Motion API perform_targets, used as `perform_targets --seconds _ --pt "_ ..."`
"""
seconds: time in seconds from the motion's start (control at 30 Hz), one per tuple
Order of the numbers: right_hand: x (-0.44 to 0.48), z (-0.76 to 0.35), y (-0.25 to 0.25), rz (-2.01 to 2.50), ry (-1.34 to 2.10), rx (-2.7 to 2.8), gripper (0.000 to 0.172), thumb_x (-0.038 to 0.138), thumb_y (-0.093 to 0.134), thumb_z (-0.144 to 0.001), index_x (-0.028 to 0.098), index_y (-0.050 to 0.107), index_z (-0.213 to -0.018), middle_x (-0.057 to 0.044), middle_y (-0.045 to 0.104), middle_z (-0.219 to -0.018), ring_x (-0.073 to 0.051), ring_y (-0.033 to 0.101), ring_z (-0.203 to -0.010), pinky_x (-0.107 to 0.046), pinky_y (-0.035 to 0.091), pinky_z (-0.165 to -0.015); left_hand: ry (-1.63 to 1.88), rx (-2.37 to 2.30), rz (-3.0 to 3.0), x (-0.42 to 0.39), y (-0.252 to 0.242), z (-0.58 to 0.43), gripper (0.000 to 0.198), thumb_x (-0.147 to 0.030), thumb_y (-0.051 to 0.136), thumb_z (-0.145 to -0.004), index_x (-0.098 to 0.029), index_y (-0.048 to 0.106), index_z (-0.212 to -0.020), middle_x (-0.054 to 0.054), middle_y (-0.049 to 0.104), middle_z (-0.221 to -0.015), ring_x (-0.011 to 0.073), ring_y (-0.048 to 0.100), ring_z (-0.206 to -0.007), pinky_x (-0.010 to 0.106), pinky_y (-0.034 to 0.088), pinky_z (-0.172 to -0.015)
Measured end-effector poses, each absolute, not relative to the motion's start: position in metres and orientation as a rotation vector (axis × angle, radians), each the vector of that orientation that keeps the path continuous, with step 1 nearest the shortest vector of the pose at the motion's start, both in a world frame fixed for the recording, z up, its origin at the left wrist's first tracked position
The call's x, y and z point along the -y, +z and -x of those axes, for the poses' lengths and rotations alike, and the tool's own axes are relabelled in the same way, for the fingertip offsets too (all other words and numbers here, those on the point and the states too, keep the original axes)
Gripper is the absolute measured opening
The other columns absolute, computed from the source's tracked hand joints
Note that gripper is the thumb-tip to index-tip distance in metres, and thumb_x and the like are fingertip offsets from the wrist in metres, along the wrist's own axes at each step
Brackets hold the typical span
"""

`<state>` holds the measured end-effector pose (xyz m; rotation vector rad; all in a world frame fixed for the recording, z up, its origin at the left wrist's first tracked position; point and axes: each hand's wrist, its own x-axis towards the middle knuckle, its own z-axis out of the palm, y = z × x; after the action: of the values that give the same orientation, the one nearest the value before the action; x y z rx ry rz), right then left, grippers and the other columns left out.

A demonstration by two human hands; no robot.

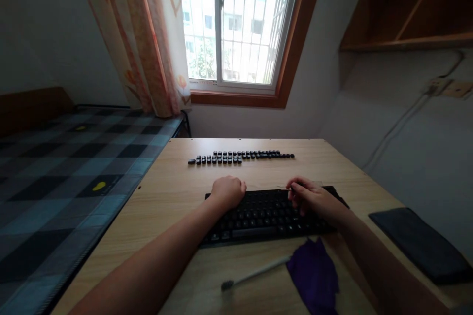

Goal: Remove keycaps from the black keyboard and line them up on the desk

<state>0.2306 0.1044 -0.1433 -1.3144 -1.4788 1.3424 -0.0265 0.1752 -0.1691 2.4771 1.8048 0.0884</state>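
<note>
Nearest, a white-handled brush and a purple cloth lie on the surface, within easy reach. Beyond them is the black keyboard. The left hand, loosely clenched, rests on its far-left part, seemingly to steady it. The right hand pinches a thin tool over its far-right keys. Farther off, loose keycaps sit in ordered rows, well apart from the keyboard.

The left hand covers the upper left corner of the keyboard, and we cannot tell whether it grips anything. The right hand hides the right end. Its thin tool is too small for us to identify. The purple cloth runs off the bottom edge.
</note>
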Motion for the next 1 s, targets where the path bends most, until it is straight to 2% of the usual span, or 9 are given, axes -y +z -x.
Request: perform_targets --seconds 0.1,0.2,0.4,0.7,0.8,1.0 --pt "-0.108 -0.222 -0.157 1.386 1.215 1.429 0.038 0.056 0.047 -0.089 0.020 0.052 -0.078 0.004 0.052 -0.056 -0.010 0.046 -0.043 -0.019 0.034 -0.037 0.095 -1.809 -2.472 -0.175 -0.169 0.027 0.051 -0.038 0.030 -0.095 -0.014 0.075 -0.089 0.018 0.073 -0.097 0.0300 0.067 -0.090 0.039 0.049 -0.077" --pt "-0.114 -0.214 -0.168 1.432 1.078 1.453 0.042 0.053 0.039 -0.092 0.020 0.051 -0.070 0.005 0.043 -0.046 -0.010 0.038 -0.038 -0.021 0.028 -0.038 0.102 -1.801 -2.466 -0.175 -0.168 0.027 0.052 -0.038 0.030 -0.094 -0.014 0.075 -0.088 0.019 0.072 -0.097 0.0313 0.067 -0.090 0.041 0.049 -0.077" --pt "-0.118 -0.206 -0.178 1.426 0.751 1.547 0.041 0.049 0.038 -0.093 0.021 0.049 -0.065 0.003 0.044 -0.051 -0.013 0.042 -0.046 -0.025 0.032 -0.046 0.082 -1.801 -2.459 -0.176 -0.168 0.026 0.052 -0.038 0.030 -0.094 -0.014 0.075 -0.089 0.019 0.072 -0.097 0.0317 0.066 -0.091 0.042 0.049 -0.077" --pt "-0.114 -0.201 -0.181 1.421 0.694 1.631 0.044 0.049 0.036 -0.094 0.021 0.043 -0.061 0.001 0.043 -0.054 -0.014 0.042 -0.051 -0.026 0.034 -0.052 0.032 -1.820 -2.459 -0.177 -0.171 0.026 0.052 -0.039 0.028 -0.096 -0.015 0.074 -0.090 0.017 0.072 -0.097 0.0296 0.067 -0.092 0.041 0.050 -0.078" --pt "-0.105 -0.197 -0.186 1.381 0.610 1.678 0.045 0.049 0.034 -0.096 0.021 0.045 -0.064 0.000 0.046 -0.056 -0.015 0.044 -0.052 -0.026 0.034 -0.054 0.045 -1.821 -2.479 -0.177 -0.171 0.026 0.052 -0.039 0.029 -0.095 -0.016 0.075 -0.089 0.016 0.072 -0.095 0.0293 0.068 -0.090 0.040 0.050 -0.076" --pt "-0.095 -0.195 -0.192 1.387 0.531 1.708 0.043 0.047 0.034 -0.098 0.020 0.047 -0.067 0.002 0.042 -0.052 -0.013 0.041 -0.048 -0.026 0.029 -0.052 0.068 -1.809 -2.492 -0.176 -0.169 0.026 0.052 -0.038 0.030 -0.094 -0.015 0.075 -0.087 0.016 0.073 -0.094 0.0306 0.068 -0.088 0.041 0.050 -0.073"
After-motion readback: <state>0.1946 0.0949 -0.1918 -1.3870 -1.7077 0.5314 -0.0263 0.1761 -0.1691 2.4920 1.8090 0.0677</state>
